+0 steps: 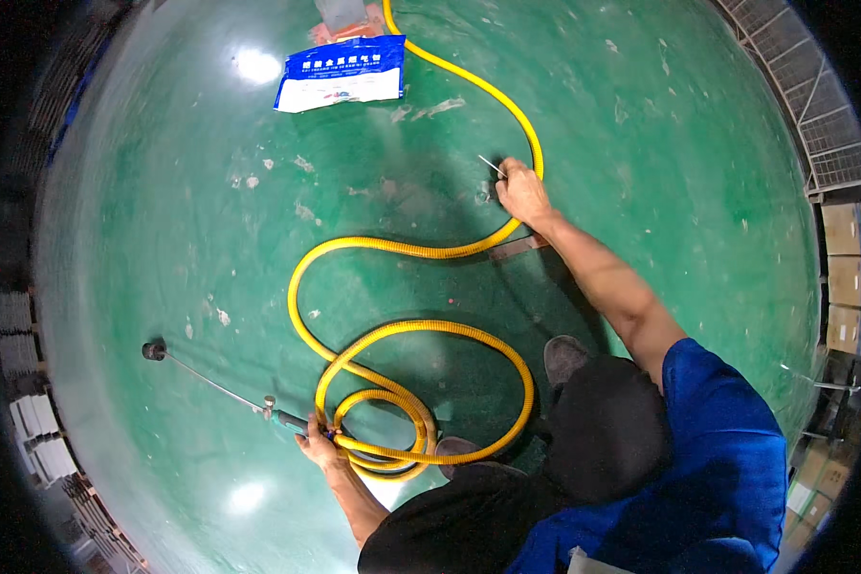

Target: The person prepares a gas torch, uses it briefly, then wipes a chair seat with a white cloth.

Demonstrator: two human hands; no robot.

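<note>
I crouch over a green floor. My left hand [321, 446] is closed round the dark end of a gas torch's handle, where the yellow hose joins. The gas torch [287, 419] has a green-and-black grip, a brass-coloured valve and a long thin metal tube with a dark round burner head at the far left. Out in front, my right hand [524, 191] pinches a thin pale stick [491, 166] that points up and left. Next to that hand runs the yellow ribbed hose [529, 124], which curves back toward me and loops in coils before my feet.
A blue-and-white printed bag [342, 75] lies at the far side, with a reddish piece behind it. A flat brownish strip [518, 247] lies by the hose. Wire-mesh panels [823, 105] and cardboard boxes [844, 282] line the right; stacked items [43, 440] stand at the left.
</note>
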